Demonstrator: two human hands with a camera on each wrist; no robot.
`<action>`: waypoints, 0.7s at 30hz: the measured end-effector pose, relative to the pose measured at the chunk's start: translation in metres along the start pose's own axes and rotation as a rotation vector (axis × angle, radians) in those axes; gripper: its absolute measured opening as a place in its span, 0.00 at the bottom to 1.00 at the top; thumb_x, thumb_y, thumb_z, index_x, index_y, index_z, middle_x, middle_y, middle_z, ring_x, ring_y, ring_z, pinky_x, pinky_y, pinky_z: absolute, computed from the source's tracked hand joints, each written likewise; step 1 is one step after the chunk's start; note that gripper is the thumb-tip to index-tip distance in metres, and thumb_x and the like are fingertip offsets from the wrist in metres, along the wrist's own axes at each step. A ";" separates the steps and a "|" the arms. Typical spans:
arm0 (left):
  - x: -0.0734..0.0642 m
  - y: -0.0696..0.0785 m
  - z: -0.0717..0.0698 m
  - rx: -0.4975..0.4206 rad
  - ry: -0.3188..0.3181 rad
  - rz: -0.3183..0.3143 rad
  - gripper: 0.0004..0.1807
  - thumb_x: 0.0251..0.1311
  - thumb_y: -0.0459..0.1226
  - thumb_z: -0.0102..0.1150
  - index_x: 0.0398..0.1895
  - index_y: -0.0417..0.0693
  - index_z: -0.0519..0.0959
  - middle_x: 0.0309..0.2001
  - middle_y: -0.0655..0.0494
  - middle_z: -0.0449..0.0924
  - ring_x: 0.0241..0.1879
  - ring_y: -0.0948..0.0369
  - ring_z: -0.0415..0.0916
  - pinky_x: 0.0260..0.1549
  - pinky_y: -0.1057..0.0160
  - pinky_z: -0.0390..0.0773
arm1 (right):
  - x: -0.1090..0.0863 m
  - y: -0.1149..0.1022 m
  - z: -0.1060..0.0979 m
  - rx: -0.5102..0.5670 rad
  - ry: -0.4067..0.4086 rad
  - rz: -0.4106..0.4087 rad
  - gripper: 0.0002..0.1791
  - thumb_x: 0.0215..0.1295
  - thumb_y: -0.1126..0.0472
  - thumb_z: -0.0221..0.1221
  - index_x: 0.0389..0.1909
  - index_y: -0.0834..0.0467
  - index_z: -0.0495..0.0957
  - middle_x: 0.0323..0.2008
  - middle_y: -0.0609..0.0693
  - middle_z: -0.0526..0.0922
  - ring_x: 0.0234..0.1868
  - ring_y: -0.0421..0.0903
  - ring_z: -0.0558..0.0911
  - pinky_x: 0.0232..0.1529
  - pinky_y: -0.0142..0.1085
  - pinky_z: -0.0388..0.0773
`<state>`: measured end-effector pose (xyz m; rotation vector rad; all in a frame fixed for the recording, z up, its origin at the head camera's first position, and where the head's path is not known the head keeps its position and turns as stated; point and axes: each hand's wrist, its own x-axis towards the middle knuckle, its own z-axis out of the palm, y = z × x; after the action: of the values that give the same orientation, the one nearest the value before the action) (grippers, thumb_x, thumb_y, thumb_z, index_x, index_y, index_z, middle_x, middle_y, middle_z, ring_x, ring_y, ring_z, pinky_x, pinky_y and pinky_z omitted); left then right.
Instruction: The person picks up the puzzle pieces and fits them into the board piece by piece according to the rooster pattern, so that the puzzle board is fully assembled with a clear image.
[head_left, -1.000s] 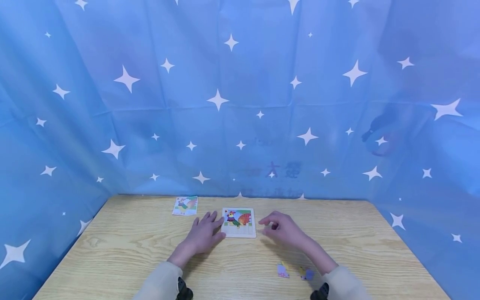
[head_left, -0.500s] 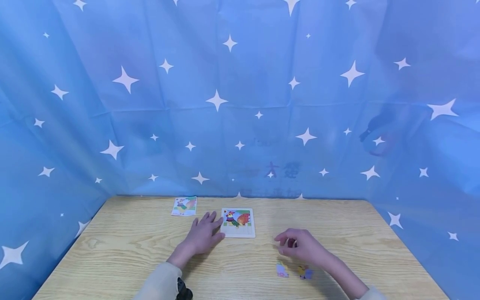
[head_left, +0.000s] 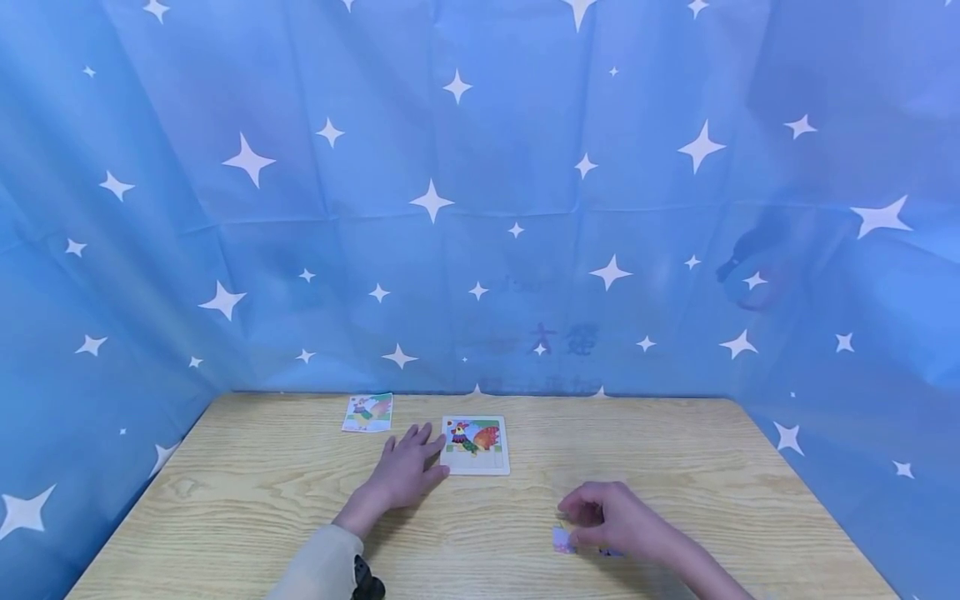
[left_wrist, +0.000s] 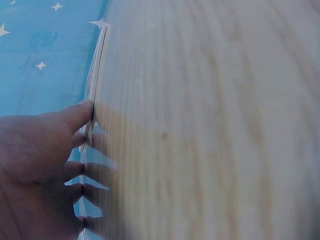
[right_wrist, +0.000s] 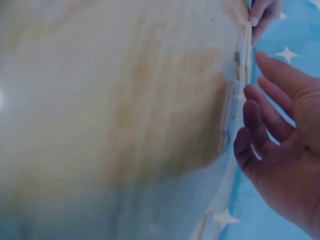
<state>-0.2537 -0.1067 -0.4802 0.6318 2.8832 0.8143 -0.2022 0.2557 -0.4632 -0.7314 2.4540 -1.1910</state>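
Observation:
A white jigsaw tray (head_left: 480,462) lies mid-table with a rooster picture (head_left: 474,436) filling its upper part; its lower strip is bare. My left hand (head_left: 405,472) rests flat with fingers spread, thumb and index fingertip at the tray's left edge. In the left wrist view the left hand (left_wrist: 37,172) has its thumb at the tray's edge (left_wrist: 98,70). Nearer me, my right hand (head_left: 618,521) hovers over two jigsaw pieces, fingers loosely bent and thumb apart from them. One lilac piece (head_left: 562,540) shows beside the thumb; the other piece (head_left: 611,552) is mostly hidden under the hand.
A paper rooster picture card (head_left: 368,413) lies at the back left of the wooden table (head_left: 247,500). Behind the table's far edge hangs a blue curtain (head_left: 480,250) with white stars.
My right hand has moved from beside the tray's right edge toward me, down over the two jigsaw pieces. My left hand has stayed at the tray.

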 end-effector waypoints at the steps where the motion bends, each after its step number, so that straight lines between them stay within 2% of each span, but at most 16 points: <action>1: 0.000 0.000 0.000 0.001 -0.001 -0.001 0.31 0.74 0.46 0.58 0.73 0.39 0.70 0.76 0.32 0.58 0.76 0.35 0.50 0.69 0.27 0.47 | 0.000 0.001 0.001 0.007 -0.002 -0.003 0.16 0.62 0.61 0.72 0.49 0.60 0.85 0.38 0.46 0.85 0.35 0.37 0.80 0.35 0.33 0.79; 13: -0.001 0.001 -0.001 -0.005 0.004 0.006 0.31 0.74 0.46 0.58 0.74 0.39 0.70 0.76 0.32 0.58 0.76 0.34 0.50 0.68 0.27 0.47 | 0.000 0.004 0.004 -0.048 0.013 -0.077 0.21 0.59 0.56 0.74 0.50 0.61 0.84 0.36 0.44 0.80 0.34 0.36 0.76 0.34 0.32 0.79; 21: 0.001 -0.002 -0.001 -0.001 0.013 0.012 0.31 0.74 0.46 0.58 0.73 0.39 0.70 0.75 0.32 0.59 0.76 0.35 0.50 0.68 0.26 0.47 | 0.001 0.005 0.009 -0.104 0.052 -0.068 0.19 0.57 0.53 0.76 0.47 0.57 0.86 0.35 0.42 0.77 0.34 0.35 0.74 0.33 0.31 0.77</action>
<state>-0.2550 -0.1084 -0.4797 0.6474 2.8936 0.8240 -0.2003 0.2522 -0.4729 -0.8288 2.5694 -1.1268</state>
